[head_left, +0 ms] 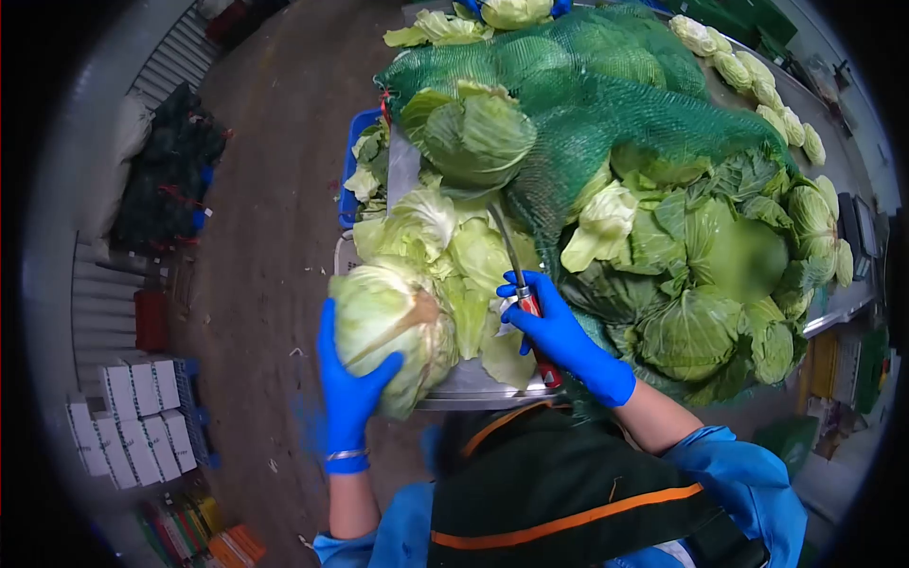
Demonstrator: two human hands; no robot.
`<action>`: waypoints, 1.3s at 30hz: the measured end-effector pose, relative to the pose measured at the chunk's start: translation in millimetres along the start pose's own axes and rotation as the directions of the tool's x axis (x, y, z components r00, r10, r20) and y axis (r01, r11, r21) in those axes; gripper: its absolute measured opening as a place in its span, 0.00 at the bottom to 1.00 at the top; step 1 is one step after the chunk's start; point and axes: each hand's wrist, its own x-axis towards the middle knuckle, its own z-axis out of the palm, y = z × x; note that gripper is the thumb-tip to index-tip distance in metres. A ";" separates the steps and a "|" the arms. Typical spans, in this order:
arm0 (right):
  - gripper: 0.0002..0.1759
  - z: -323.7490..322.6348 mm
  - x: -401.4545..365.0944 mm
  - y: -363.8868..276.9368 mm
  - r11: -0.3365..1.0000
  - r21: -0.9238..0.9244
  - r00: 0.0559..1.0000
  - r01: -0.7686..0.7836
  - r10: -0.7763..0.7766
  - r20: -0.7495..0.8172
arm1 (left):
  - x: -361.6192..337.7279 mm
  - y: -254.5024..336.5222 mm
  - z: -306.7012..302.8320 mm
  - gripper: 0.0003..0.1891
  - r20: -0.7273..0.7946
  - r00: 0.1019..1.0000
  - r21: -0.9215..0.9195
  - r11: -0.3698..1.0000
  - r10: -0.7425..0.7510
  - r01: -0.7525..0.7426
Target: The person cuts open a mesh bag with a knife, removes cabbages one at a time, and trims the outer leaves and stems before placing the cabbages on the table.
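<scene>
My left hand (352, 379), in a blue glove, grips a pale green cabbage (383, 317) from its left and lower side. The cabbage's brownish cut stem faces right, over the table's near left corner. My gloved right hand (559, 327) is closed around the red handle of a knife (512, 248), whose thin, slightly curved blade points away from me. Loose cabbage leaves (473, 256) lie on the metal table between my hands. Beyond the blade tip sits another whole cabbage (478, 137), its outer leaves still on.
A green mesh sack (606, 104) of cabbages spreads over the table, with several loose cabbages (696, 331) spilling out at right. A blue crate (350, 204) of leaves stands left of the table. Another person's gloved hands (561, 8) hold a cabbage at the far end. White boxes (133, 421) are stacked lower left.
</scene>
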 end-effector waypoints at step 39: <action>0.37 90.3 45.3 2.4 0.949 -0.101 0.954 -0.300 0.299 -0.024 | 67.3 -76.1 -34.5 0.46 0.224 0.969 -0.456 0.868 -0.101 0.196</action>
